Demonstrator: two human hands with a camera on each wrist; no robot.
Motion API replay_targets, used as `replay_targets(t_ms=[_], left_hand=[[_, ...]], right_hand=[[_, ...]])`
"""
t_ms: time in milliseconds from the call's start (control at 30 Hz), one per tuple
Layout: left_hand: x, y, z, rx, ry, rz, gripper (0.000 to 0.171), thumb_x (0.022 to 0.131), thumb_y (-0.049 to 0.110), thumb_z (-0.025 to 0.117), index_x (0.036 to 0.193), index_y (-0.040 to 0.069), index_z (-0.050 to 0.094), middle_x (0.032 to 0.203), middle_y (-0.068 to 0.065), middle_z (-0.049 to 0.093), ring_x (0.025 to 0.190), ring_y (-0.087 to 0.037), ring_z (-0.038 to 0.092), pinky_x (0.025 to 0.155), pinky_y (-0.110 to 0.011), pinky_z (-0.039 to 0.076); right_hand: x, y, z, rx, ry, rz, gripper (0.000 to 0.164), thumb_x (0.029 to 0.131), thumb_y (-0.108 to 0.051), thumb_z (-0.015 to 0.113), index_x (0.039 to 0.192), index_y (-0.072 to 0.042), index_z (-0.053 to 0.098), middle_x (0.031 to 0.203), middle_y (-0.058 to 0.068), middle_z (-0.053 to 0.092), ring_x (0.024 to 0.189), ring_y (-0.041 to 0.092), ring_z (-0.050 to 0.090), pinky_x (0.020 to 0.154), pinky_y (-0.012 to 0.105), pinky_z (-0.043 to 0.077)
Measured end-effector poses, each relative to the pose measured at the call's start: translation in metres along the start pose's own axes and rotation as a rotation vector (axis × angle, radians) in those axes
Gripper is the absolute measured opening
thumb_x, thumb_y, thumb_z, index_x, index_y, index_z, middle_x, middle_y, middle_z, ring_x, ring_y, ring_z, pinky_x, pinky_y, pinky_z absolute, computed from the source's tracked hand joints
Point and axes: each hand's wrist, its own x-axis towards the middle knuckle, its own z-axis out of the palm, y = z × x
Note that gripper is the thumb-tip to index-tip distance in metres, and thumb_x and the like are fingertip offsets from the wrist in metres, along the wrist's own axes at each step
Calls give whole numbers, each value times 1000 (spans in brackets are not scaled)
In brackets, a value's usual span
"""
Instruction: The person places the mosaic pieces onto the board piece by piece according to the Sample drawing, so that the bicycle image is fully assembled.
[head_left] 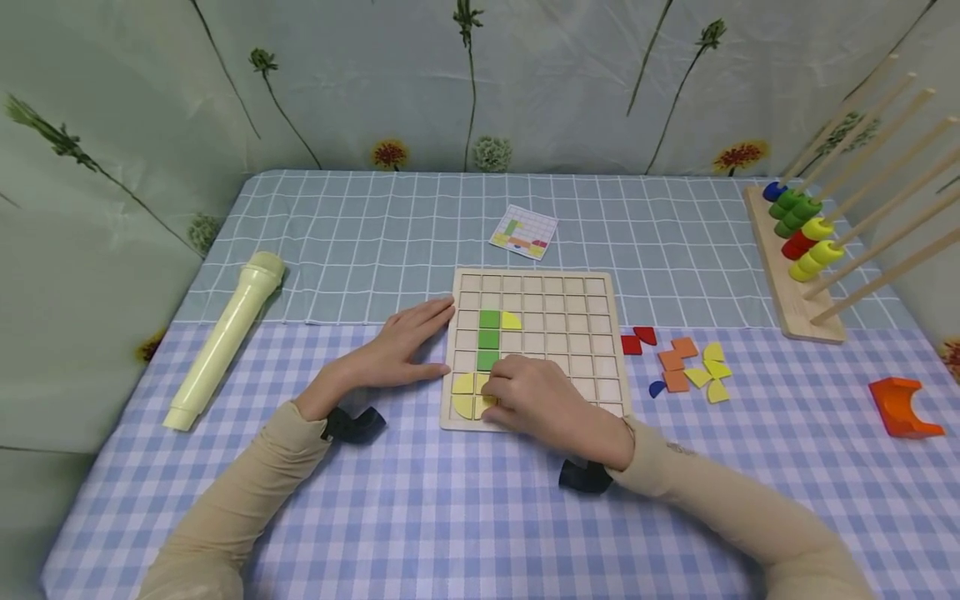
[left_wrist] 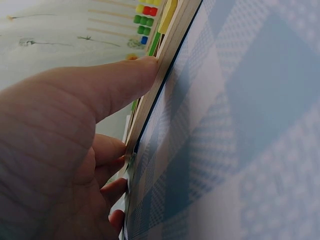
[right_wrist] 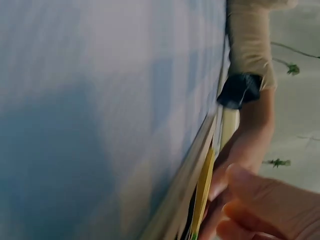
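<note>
A wooden grid board [head_left: 555,296] lies on the tablecloth. Three green squares [head_left: 488,340] line up in one column, with a yellow quarter-circle [head_left: 511,321] beside the top one. At the near left corner, yellow quarter-circle pieces [head_left: 462,405] are grouped into a rounded shape. My right hand [head_left: 543,404] bends over this group, thumb and fingertips around the yellow quarter-circle piece [head_left: 487,402] at its near right, partly covering it. My left hand [head_left: 408,346] rests at the board's left edge with fingers extended; the thumb [left_wrist: 132,77] touches the rim.
Right of the board lie red pieces [head_left: 632,345], orange squares [head_left: 670,360], a blue half-circle [head_left: 657,388] and loose yellow pieces [head_left: 717,369]. A pattern card [head_left: 525,232] lies behind it. A pale tube [head_left: 225,337], a bead rack [head_left: 795,287] and an orange arch block [head_left: 903,407] stand around.
</note>
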Motion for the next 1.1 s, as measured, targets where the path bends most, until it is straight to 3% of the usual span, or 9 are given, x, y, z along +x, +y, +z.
replay_targets(t_ms=[333,600,933,1100], left_hand=[[0,-1,0,3,4,4,84,86,34,65,150,6,20,159,-10,16,147,-29,15,111,-56,16],[0,-1,-1,2,10,8,84,86,34,66,150,8,19,159,-9,16,146,-28,15,112,-55,16],[0,-1,1,4,6,10,84,86,34,65,150,8,19,159,-8,16,147,-28,15,111,-55,16],[1,-1,1,6,5,11,84,86,34,65,150,7,19,159,-9,16,147,-28,15,111,-55,16]], right_hand=[[-21,16,-16,-65,88,96,13,72,-18,79,82,-12,74,79,-1,67,77,13,63,65,26,52],[-38,33,-28,-68,52,187,9,77,-11,75,85,-9,73,83,2,68,80,17,63,66,30,54],[-64,58,-36,-147,170,168,11,68,-4,77,78,-7,73,76,2,67,72,16,62,55,27,49],[-80,69,-45,-192,167,187,12,67,-4,78,77,-6,73,73,3,66,67,16,61,53,28,48]])
